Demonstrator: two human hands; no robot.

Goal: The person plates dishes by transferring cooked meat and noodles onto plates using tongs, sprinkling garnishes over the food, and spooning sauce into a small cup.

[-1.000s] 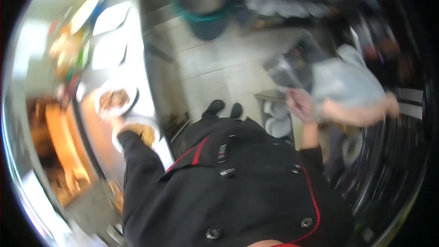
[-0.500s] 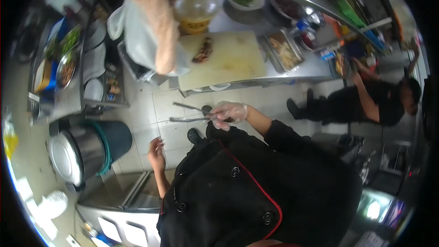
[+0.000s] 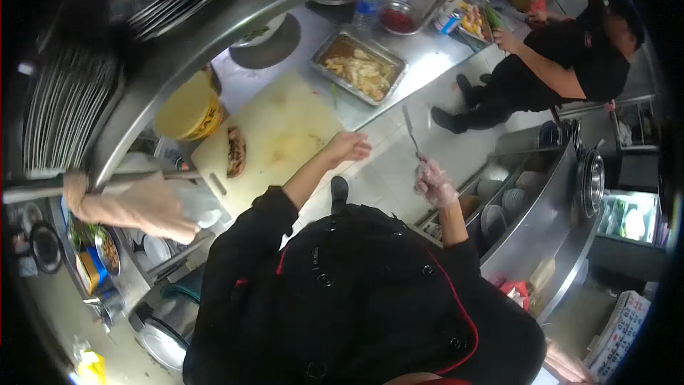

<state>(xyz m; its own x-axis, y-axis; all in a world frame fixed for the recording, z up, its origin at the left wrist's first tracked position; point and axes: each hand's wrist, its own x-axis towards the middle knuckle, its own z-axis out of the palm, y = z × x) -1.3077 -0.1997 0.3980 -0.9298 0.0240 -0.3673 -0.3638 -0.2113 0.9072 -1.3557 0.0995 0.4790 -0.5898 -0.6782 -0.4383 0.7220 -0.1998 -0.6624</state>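
- Handling: I judge a firm gloved grip best, the metal utensil (image 3: 410,128) angled clear of the counter edge (image 3: 426,77).
- Right hand (image 3: 436,184): gloved fingers closed around the utensil's near end, its tip pointing away over the floor.
- Left hand (image 3: 347,148): bare, fingers loosely parted, apparently empty, near the cutting board (image 3: 296,125).

Meat (image 3: 236,152) on board (image 3: 285,125), tray (image 3: 361,66) right

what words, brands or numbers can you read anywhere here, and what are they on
No text reads clearly enough to quote.
Yellow tub: dark lettering, blurred.
Black jacket: small print on the chest, too small.
White printed sheet: rows of characters, too blurred.
Blue-and-white can: label too small.
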